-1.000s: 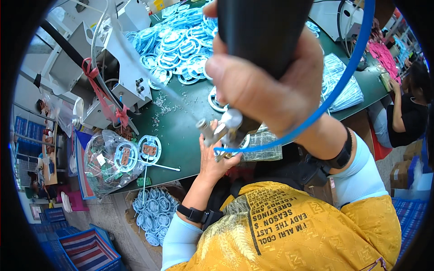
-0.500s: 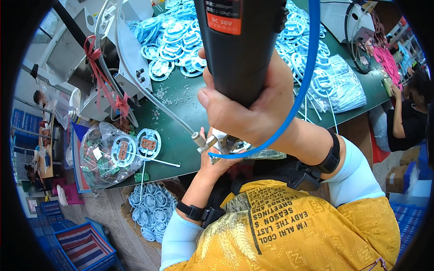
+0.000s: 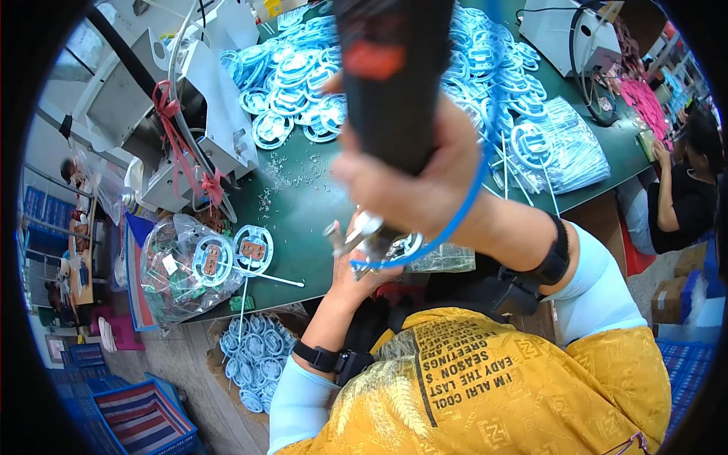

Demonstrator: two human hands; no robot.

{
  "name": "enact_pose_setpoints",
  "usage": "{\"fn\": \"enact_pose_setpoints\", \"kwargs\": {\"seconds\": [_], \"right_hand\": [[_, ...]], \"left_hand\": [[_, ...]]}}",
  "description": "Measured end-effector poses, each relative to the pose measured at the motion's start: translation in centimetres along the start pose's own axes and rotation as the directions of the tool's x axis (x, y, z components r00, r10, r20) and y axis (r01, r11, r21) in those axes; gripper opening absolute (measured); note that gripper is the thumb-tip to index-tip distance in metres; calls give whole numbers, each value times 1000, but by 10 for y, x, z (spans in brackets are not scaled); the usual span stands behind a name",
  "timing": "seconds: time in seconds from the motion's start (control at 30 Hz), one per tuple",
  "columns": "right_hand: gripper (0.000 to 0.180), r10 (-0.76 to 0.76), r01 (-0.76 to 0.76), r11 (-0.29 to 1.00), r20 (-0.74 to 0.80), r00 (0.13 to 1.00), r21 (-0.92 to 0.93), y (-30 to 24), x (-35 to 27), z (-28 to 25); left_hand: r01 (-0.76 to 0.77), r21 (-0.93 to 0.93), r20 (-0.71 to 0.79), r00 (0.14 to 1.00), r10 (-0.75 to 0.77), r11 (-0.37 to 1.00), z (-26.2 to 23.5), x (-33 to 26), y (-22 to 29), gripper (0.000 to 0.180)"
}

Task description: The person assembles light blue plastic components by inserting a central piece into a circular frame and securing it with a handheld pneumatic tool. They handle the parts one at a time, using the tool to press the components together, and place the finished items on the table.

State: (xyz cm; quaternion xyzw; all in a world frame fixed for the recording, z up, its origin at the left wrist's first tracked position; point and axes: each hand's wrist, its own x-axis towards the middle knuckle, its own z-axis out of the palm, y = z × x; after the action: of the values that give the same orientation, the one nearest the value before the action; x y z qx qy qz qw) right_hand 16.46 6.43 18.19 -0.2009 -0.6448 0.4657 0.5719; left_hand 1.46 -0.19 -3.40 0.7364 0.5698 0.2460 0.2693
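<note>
My right hand grips a black electric screwdriver held upright, its metal tip pointing down at the table's front edge. A blue cable loops from the tool around my wrist. My left hand sits just under the tip and holds a small light-blue ring-shaped plastic part; most of the part is hidden by the tool and my fingers.
A green table carries a big heap of light-blue ring parts at the back. A clear bag of parts lies left, a grey machine behind it. A box of blue rings sits below. Another person sits right.
The screwdriver and my right hand have swung slightly right and closer to the camera. My left hand stays under the tip with the part.
</note>
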Motion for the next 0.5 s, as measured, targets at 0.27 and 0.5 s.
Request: {"fn": "enact_pose_setpoints", "kwargs": {"seconds": [0.27,0.5], "right_hand": [[44,-103,43,963,-215,971,-266,-27,16,-54],[39,-91,38,973,-226,970,-226,-3,16,-62]], "left_hand": [[-244,339,0,966,259,909,-10,20,54,79],[-323,331,43,944,327,887,0,22,54,46]]}}
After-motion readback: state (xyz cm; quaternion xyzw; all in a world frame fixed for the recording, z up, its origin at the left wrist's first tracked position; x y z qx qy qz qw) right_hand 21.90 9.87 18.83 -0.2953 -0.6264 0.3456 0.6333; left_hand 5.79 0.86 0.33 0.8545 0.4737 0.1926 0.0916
